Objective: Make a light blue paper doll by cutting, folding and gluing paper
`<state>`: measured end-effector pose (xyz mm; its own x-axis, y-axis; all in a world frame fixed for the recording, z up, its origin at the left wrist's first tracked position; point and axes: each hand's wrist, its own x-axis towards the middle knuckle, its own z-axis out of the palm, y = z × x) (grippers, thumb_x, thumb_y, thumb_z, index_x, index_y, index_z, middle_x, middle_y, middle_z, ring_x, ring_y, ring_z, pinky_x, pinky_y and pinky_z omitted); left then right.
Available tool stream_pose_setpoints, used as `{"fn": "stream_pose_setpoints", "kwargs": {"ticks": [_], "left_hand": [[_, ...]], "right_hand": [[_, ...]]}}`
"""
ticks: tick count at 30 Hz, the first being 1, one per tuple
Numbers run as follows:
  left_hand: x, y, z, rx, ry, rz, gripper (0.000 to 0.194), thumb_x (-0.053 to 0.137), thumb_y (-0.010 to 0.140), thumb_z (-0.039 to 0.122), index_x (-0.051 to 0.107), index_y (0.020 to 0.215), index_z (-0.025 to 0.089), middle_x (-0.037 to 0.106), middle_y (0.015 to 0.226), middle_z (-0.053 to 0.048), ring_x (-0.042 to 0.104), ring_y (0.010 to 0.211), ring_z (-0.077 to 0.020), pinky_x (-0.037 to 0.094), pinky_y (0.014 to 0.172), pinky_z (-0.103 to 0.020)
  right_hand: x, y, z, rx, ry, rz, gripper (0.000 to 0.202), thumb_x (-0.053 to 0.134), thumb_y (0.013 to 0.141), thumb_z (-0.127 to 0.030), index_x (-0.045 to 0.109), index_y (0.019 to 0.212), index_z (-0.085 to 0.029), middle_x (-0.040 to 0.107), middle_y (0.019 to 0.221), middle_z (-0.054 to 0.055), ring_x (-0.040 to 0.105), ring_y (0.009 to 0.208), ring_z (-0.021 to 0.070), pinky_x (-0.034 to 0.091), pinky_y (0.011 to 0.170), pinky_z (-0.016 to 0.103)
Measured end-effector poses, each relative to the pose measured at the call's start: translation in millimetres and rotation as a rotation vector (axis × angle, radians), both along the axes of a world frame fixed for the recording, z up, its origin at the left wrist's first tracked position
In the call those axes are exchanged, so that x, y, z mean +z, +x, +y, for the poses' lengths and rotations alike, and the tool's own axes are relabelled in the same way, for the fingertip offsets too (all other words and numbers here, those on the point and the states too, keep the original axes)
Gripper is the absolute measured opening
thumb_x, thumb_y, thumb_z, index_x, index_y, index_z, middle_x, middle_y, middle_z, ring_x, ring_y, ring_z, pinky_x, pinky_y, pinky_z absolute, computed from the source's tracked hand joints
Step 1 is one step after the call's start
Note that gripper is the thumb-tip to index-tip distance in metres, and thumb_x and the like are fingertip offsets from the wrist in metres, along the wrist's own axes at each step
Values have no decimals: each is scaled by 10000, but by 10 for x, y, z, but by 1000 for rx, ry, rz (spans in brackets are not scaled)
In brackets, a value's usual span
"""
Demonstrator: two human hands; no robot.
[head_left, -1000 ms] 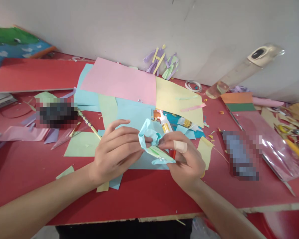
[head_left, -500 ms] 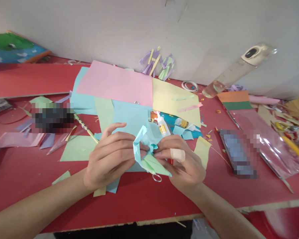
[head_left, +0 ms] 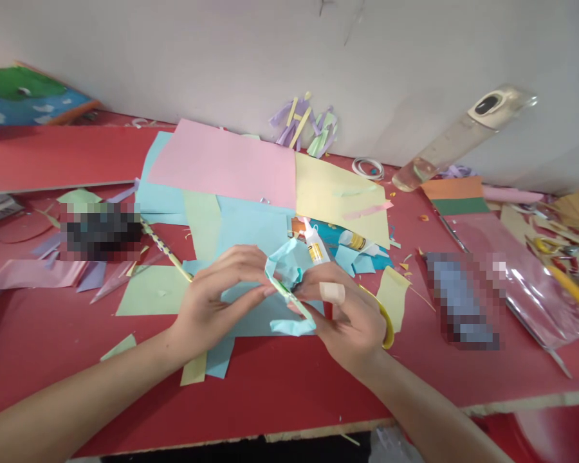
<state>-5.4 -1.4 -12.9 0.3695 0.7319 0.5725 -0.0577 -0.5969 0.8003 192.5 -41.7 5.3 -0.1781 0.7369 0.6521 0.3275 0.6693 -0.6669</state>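
Between my two hands, above the table, is a folded light-blue and green paper craft piece [head_left: 293, 325], with a curled blue strip at its top and another folded strip at its lower end. My left hand [head_left: 222, 299] is closed, pinching its left edge between thumb and fingers. The fingers of my right hand [head_left: 350, 308] close on its right side; a beige bandage is wrapped round one finger. A curved yellow loop [head_left: 390, 328] shows behind the right palm, and I cannot tell whether that hand holds it. Just beyond stands out a white glue bottle [head_left: 314, 243].
On the red table [head_left: 318, 386] lie pink paper [head_left: 226, 161], yellow paper [head_left: 335, 186] and blue sheets. A second glue bottle [head_left: 359, 243] lies behind. At right are a blurred-out phone-like item [head_left: 456, 299] and a clear bottle [head_left: 453, 145]. Paper figures [head_left: 294, 122] lean on the wall.
The paper piece has been turned, so its green part shows edge-on and a blue strip points left below. My left fingers have drawn together at its edge. The yellow loop has come into sight.
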Motion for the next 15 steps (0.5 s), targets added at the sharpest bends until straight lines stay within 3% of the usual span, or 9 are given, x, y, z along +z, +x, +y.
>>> {"fn": "stream_pose_setpoints", "kwargs": {"ticks": [4,8,11,15], "left_hand": [[9,10,-17,-69,-324,-45,102,638,901,163,701,920,241,703,958,-38,621,999,-194,505,893,-358],[41,23,0,-149,-492,-34,67,662,892,238,723,918,230,671,980,-57,624,965,-201,520,860,-358],[35,26,22,-181,-540,-44,65,673,883,265,728,891,230,643,974,-65,619,936,-201,535,827,-362],[3,4,43,-202,-589,-76,68,670,886,285,702,859,231,646,905,-45,632,888,-188,546,791,-332]], "right_hand": [[-30,20,-31,-24,-101,56,319,672,824,-63,655,1078,-255,643,922,49,627,843,195,554,705,355],[-36,20,-22,-62,-273,159,294,682,844,-161,649,1120,-254,609,1048,68,610,964,206,558,815,383],[-49,8,-4,60,-465,246,214,673,872,-232,660,1083,-258,650,1050,57,639,997,201,564,858,368],[-99,18,6,205,-668,415,177,642,900,-344,667,1056,-264,692,1089,60,670,1006,210,592,786,340]]}}
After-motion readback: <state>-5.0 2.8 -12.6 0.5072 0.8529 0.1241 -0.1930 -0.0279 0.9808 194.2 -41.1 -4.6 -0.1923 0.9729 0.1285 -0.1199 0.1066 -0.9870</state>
